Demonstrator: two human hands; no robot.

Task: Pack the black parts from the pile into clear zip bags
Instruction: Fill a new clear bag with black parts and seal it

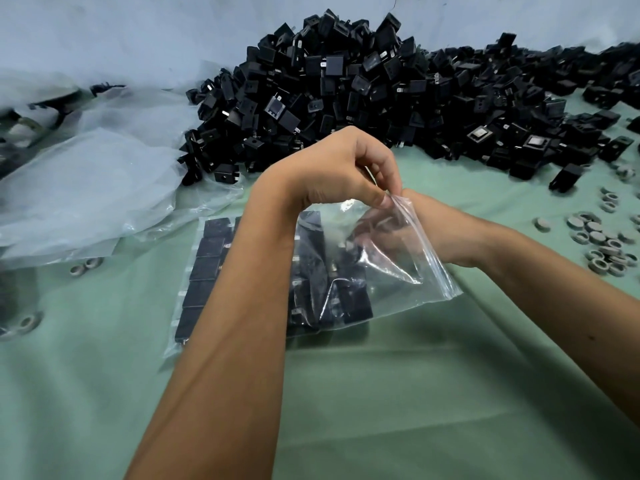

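- A great heap of small black boxy plastic parts [346,95] is lying on the pale green cloth-covered table [381,393], spreading far behind the bag and off to its right.
- A crumpled sheet of cloudy clear plastic film [86,188] is lying to the left of the bag, its near edge almost reaching the bag's left side.
- Small grey rings [595,237] are lying scattered to the right of the bag, well apart from it; a few more are sitting to the bag's left, near the film.
- The left forearm is crossing over the middle of the bag, hiding part of the rows inside.
- Bare green cloth is stretching out in front of the bag, towards the person, with open room there; behind the bag, the pile's foot is lying close.
- The clear zip bag [398,271] is lying flat at its left end, where black parts are sitting packed in neat rows, while its open zip-edged right end is rising off the cloth.
- The left hand [346,168] is pinching the top corner of the bag's mouth between thumb and curled fingers, lifting it.
- The right hand [391,233] is reaching inside the bag's mouth, seen dimly through the plastic; whether it is clasping anything I cannot tell.
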